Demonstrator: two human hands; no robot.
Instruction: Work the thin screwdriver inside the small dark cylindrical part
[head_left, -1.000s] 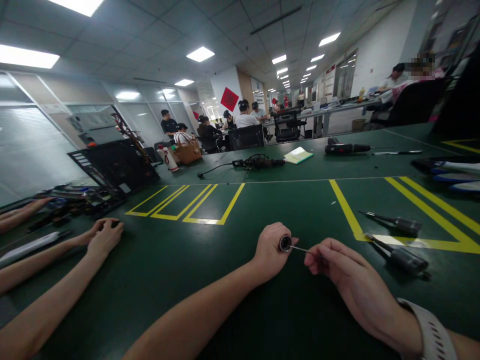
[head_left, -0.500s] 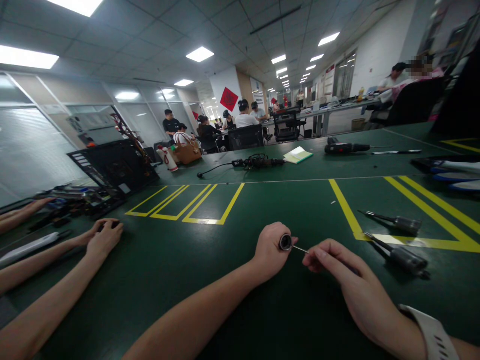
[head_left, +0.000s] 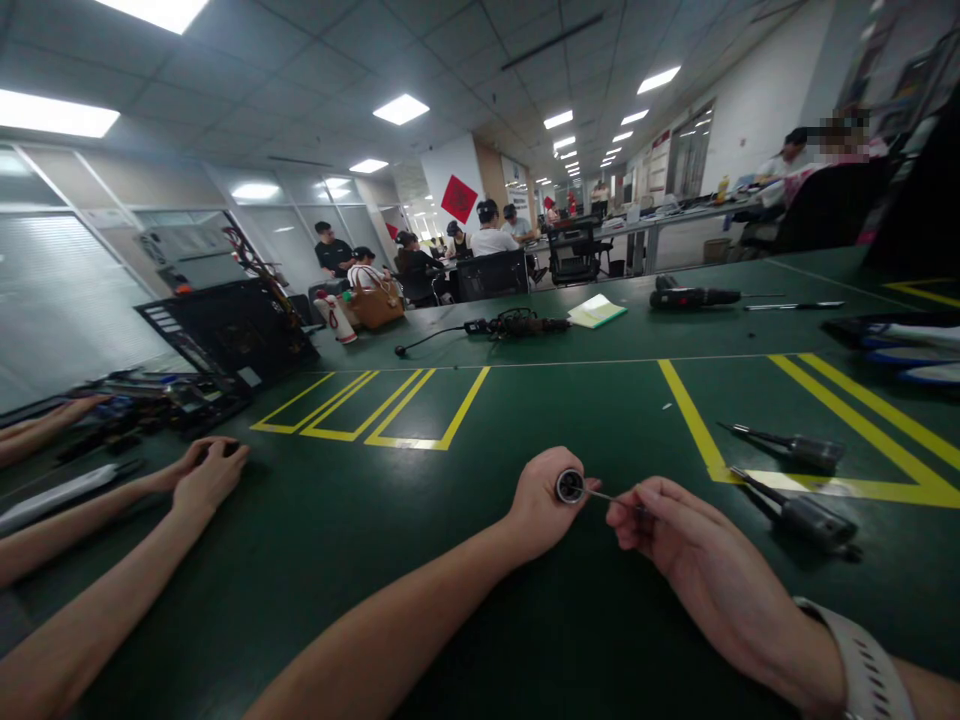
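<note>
The left hand point(head_left: 541, 510) wraps its fingers around a cylindrical part point(head_left: 569, 487), whose round open end shows at their edge. The right hand point(head_left: 701, 565) pinches a thin metal rod point(head_left: 603, 496) between narrow fingertips; it reaches toward this opening, but whether it enters, I cannot tell. Probably, a firm left grip and gentle, straight movement of the rod serve best.

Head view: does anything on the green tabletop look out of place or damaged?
A white speck, perhaps a scrap, lies beside the yellow tape. The nearer dark cylindrical part looks misplaced: shaft over the tape, body outside the outline; the farther one lies inside. Nothing visibly damaged.
</note>
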